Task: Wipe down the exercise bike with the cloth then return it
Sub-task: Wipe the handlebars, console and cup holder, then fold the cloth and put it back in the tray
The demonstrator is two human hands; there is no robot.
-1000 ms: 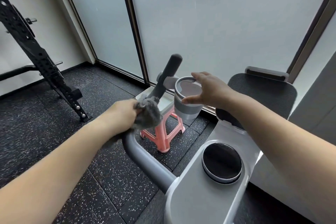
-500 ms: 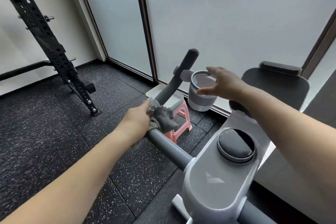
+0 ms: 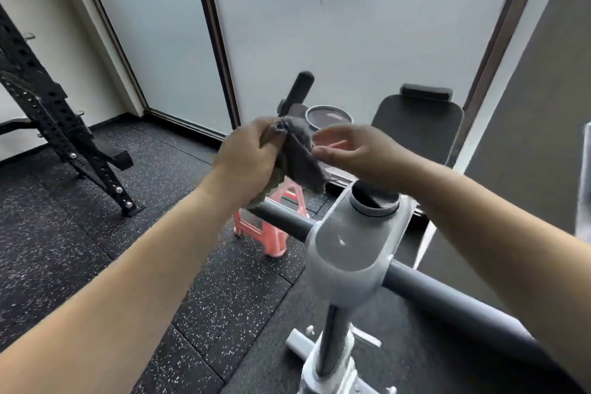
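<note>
A grey cloth [image 3: 299, 157] hangs bunched from my left hand [image 3: 246, 153], which grips it above the exercise bike's left handlebar [image 3: 281, 219]. My right hand [image 3: 355, 150] is beside it with relaxed fingers, its fingertips at the cloth's right edge. Below both hands sits the bike's grey console [image 3: 348, 246] with a round dark knob [image 3: 374, 200]. The upright handlebar grip [image 3: 297, 88] and the cup holder [image 3: 327, 117] stand behind my hands. The bike's stem [image 3: 332, 342] runs down to the floor.
A pink plastic stool [image 3: 271, 230] stands on the speckled black floor under the handlebar. A black perforated rack [image 3: 60, 125] leans at the left. A dark padded seat back [image 3: 419, 128] stands at the right, before frosted glass panels [image 3: 319, 25].
My left hand lifted the cloth off the handlebar and raised it. My right hand left the cup holder and came in to the cloth. The view tilted down over the console.
</note>
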